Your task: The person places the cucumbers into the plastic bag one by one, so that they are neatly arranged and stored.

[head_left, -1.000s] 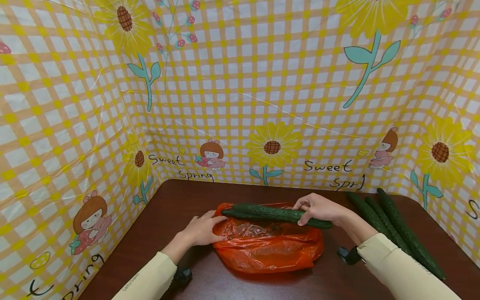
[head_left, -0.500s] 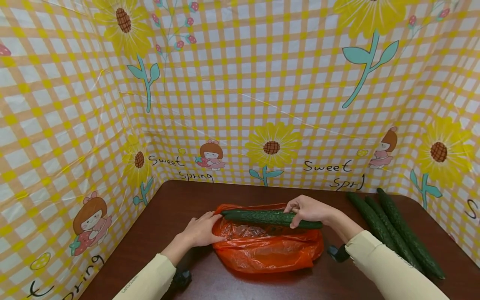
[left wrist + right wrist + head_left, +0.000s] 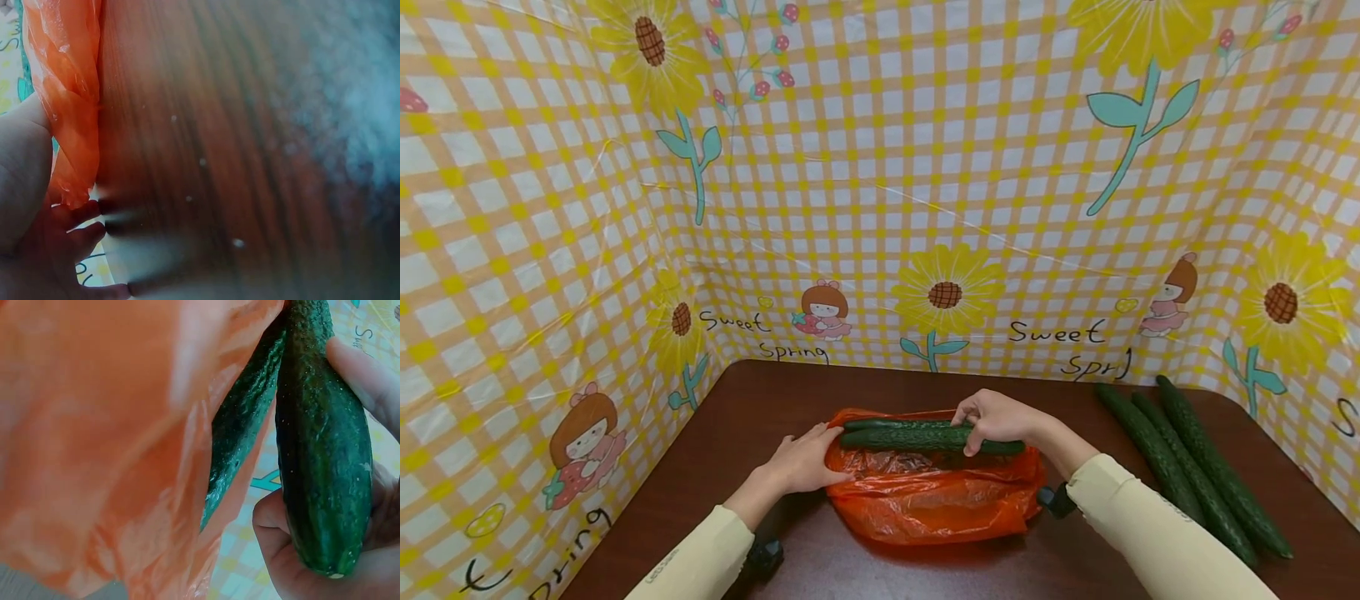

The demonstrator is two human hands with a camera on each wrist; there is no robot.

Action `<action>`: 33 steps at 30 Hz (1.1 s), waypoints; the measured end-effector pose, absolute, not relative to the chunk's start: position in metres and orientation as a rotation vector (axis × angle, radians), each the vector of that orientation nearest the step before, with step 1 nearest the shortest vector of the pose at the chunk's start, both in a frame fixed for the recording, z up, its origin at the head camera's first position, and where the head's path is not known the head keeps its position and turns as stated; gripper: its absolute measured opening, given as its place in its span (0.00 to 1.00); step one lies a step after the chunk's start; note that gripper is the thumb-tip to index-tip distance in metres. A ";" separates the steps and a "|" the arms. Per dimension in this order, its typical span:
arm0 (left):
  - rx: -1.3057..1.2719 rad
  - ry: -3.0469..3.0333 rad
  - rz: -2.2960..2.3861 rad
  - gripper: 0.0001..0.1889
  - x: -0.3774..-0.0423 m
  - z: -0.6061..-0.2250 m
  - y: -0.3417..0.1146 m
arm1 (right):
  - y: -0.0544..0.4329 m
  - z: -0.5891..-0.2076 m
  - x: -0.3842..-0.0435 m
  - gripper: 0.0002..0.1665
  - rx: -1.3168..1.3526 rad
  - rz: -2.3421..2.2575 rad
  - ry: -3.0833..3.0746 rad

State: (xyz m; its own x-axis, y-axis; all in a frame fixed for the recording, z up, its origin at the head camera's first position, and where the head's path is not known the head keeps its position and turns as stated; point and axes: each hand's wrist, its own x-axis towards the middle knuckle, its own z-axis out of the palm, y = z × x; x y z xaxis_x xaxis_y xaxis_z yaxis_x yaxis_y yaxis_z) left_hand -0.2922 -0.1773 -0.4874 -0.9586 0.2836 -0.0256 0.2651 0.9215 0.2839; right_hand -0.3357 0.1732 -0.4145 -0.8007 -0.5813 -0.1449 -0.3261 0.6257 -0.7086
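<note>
An orange-red plastic bag lies on the table with its mouth spread. My right hand grips a dark green cucumber near its right end, thumb on one side and fingers on the other. That cucumber lies lengthwise over the bag's mouth. Just behind it, another cucumber shows inside the bag in the right wrist view. My left hand rests at the bag's left end, thumb and fingers spread around the plastic. Fingertips of that hand reach the tabletop in the left wrist view.
Three more cucumbers lie side by side on the brown table at the right. A checked, flower-printed cloth walls in the back and both sides. A dark wrist device sits under the right forearm, close to the bag.
My right hand has moved left with its cucumber, whose right end is now over the bag instead of past it. Another cucumber shows more behind it. The left hand stays put.
</note>
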 end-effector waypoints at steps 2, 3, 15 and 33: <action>0.431 3.007 0.439 0.46 -0.292 -0.487 -0.178 | 0.170 -0.416 -0.338 0.24 -0.737 -0.966 2.494; 0.432 3.005 0.440 0.46 -0.292 -0.486 -0.178 | 0.169 -0.417 -0.339 0.24 -0.748 -0.954 2.499; 0.430 2.981 0.472 0.46 -0.289 -0.483 -0.176 | 0.168 -0.429 -0.349 0.26 -0.831 -0.899 2.534; 0.442 2.978 0.440 0.46 -0.291 -0.484 -0.177 | 0.170 -0.451 -0.342 0.25 -0.885 -0.791 2.647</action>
